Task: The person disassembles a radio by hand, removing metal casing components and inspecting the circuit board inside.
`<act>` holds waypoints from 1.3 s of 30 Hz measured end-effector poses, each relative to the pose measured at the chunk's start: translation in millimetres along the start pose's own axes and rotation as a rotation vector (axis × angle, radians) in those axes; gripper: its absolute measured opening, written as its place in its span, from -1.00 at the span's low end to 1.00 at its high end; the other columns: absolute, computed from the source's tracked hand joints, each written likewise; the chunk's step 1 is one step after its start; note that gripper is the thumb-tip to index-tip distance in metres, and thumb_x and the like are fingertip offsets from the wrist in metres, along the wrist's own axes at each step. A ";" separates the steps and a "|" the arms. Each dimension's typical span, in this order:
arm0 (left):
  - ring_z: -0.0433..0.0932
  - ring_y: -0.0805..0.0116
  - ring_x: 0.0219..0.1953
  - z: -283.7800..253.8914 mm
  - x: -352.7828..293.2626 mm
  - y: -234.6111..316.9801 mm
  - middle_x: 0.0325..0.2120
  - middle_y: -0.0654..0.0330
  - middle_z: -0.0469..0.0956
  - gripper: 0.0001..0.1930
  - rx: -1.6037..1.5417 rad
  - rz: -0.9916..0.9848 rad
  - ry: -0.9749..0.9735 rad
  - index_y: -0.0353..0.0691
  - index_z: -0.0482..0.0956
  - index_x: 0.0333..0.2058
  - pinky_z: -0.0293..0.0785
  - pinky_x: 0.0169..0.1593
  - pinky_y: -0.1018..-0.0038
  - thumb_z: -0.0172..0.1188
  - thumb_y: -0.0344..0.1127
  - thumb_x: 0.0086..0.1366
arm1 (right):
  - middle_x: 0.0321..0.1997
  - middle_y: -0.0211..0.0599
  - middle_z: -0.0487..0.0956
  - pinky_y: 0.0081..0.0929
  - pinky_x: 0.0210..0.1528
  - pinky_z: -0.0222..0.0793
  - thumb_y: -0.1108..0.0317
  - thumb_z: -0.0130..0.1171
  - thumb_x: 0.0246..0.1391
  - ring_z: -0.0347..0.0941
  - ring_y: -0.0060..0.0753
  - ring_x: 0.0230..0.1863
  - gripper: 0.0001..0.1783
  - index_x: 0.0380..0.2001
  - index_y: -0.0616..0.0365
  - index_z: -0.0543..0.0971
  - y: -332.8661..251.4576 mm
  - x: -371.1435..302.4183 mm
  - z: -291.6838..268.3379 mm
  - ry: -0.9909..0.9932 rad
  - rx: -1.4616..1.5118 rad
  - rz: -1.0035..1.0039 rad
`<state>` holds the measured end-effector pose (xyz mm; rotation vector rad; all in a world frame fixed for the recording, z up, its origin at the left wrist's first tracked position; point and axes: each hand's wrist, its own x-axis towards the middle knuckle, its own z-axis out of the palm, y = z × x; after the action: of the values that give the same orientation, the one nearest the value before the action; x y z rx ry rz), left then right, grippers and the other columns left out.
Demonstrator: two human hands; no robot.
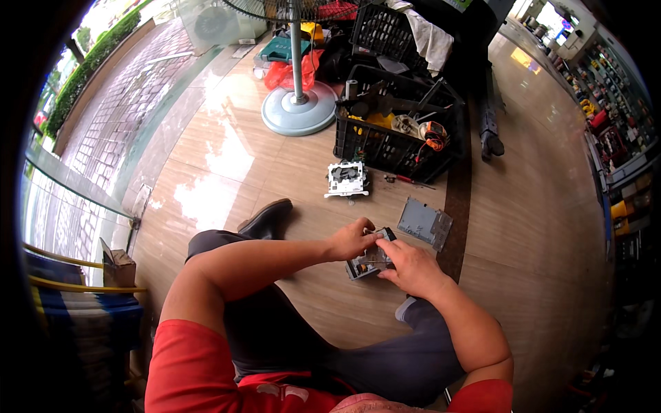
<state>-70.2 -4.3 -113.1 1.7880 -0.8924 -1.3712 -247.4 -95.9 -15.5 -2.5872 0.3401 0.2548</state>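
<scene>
On the floor between my legs, an opened grey metal device point(358, 268) shows small inner parts. My left hand point(352, 239) has its fingers closed at the device's far left edge. From the right, my right hand point(413, 267) grips its side, the thumb low and the fingers reaching over the top. Part of the device is hidden under both hands. A flat grey metal plate point(421, 221) lies just beyond my right hand. Farther off sits a white-framed mechanism point(345, 180) with dark parts inside. A red-handled screwdriver point(406, 180) lies right of it.
A black plastic crate point(392, 153) full of tools stands beyond the mechanism. Left of the crate is a fan's round base point(298, 113), with a red plastic bag point(292, 72) behind it. Stocked shelves point(620, 124) line the far right; a small box point(119, 267) stands at left.
</scene>
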 end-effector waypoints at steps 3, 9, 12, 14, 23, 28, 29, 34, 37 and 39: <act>0.65 0.25 -0.32 0.9 0.6 -1.6 -0.22 -0.10 0.63 -0.44 0.002 0.008 0.006 -0.35 0.36 0.08 0.60 -0.24 0.35 0.18 0.02 0.36 | 0.02 -0.06 0.52 -0.14 0.04 0.44 0.23 0.38 -0.03 0.52 0.04 0.02 -0.29 0.19 0.11 0.34 0.7 0.1 0.7 -0.002 0.003 -0.003; 0.64 0.25 -0.37 2.5 5.0 -7.5 -0.25 -0.09 0.63 -0.42 -0.006 0.033 0.009 -0.36 0.37 0.07 0.59 -0.29 0.34 0.16 0.06 0.37 | 0.00 -0.07 0.52 -0.13 0.03 0.44 0.23 0.38 -0.03 0.51 0.03 0.01 -0.28 0.20 0.09 0.33 0.3 0.1 0.0 -0.010 -0.004 0.005; 0.64 0.24 -0.41 2.2 5.8 -9.0 -0.24 -0.11 0.63 -0.39 -0.026 0.042 0.007 -0.37 0.37 0.07 0.58 -0.32 0.33 0.15 0.11 0.36 | 0.00 -0.08 0.52 -0.13 0.03 0.44 0.23 0.38 -0.02 0.52 0.03 0.01 -0.27 0.21 0.08 0.33 0.9 0.3 0.9 -0.005 -0.013 0.016; 0.64 0.24 -0.41 2.2 7.1 -10.2 -0.24 -0.11 0.63 -0.39 -0.045 0.038 0.005 -0.38 0.37 0.07 0.58 -0.32 0.33 0.15 0.11 0.36 | 0.01 -0.09 0.52 -0.13 0.03 0.44 0.22 0.38 -0.02 0.52 0.02 0.01 -0.27 0.21 0.08 0.33 0.8 0.6 0.7 -0.004 -0.019 0.027; 0.63 0.33 -0.38 1.8 3.7 -4.5 -0.29 -0.02 0.63 -0.50 -0.007 0.021 0.010 -0.34 0.40 0.02 0.59 -0.32 0.40 0.15 0.02 0.39 | -0.08 -0.17 0.54 -0.13 -0.07 0.45 0.19 0.41 -0.04 0.54 -0.02 -0.08 -0.26 0.21 0.04 0.37 6.3 -1.5 6.4 0.064 -0.026 -0.009; 0.66 0.22 -0.37 2.5 4.7 -7.3 -0.26 -0.12 0.63 -0.39 -0.013 0.036 0.007 -0.42 0.40 0.03 0.59 -0.30 0.33 0.14 0.10 0.37 | -0.04 -0.16 0.53 -0.14 -0.02 0.43 0.19 0.41 -0.03 0.52 -0.02 -0.02 -0.25 0.23 0.03 0.35 5.9 -1.5 6.2 0.042 -0.018 0.002; 0.66 0.22 -0.37 2.4 4.4 -6.9 -0.26 -0.12 0.63 -0.39 -0.013 0.035 0.006 -0.42 0.40 0.03 0.59 -0.30 0.33 0.14 0.10 0.37 | -0.04 -0.16 0.53 -0.14 -0.02 0.43 0.19 0.41 -0.03 0.52 -0.02 -0.02 -0.25 0.23 0.03 0.35 5.4 -1.6 5.7 0.042 -0.018 0.003; 0.66 0.24 -0.40 1.7 2.7 -5.1 -0.28 -0.08 0.64 -0.42 -0.015 0.053 0.008 -0.43 0.43 0.00 0.59 -0.32 0.34 0.14 0.09 0.38 | -0.01 -0.16 0.52 -0.13 0.02 0.42 0.18 0.41 -0.03 0.50 -0.02 0.02 -0.21 0.27 0.01 0.32 2.6 -1.8 3.1 0.006 -0.030 0.044; 0.65 0.26 -0.42 1.8 3.6 -6.2 -0.30 -0.07 0.64 -0.43 -0.021 0.064 0.016 -0.43 0.45 -0.03 0.59 -0.34 0.36 0.13 0.08 0.38 | 0.00 -0.17 0.52 -0.13 0.02 0.42 0.18 0.41 -0.04 0.50 -0.03 0.03 -0.18 0.29 0.00 0.29 1.3 -1.6 2.0 -0.005 -0.060 0.066; 0.65 0.26 -0.43 1.3 4.2 -6.3 -0.31 -0.07 0.64 -0.44 -0.023 0.065 0.005 -0.43 0.45 -0.03 0.59 -0.35 0.36 0.13 0.07 0.38 | 0.00 -0.17 0.52 -0.14 0.02 0.42 0.18 0.42 -0.05 0.50 -0.03 0.03 -0.16 0.30 -0.01 0.28 1.1 -1.7 0.8 -0.012 -0.074 0.073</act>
<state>-69.9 -4.8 -120.8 1.7295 -0.9201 -1.3300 -249.4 -96.1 -16.3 -2.6479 0.4287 0.3135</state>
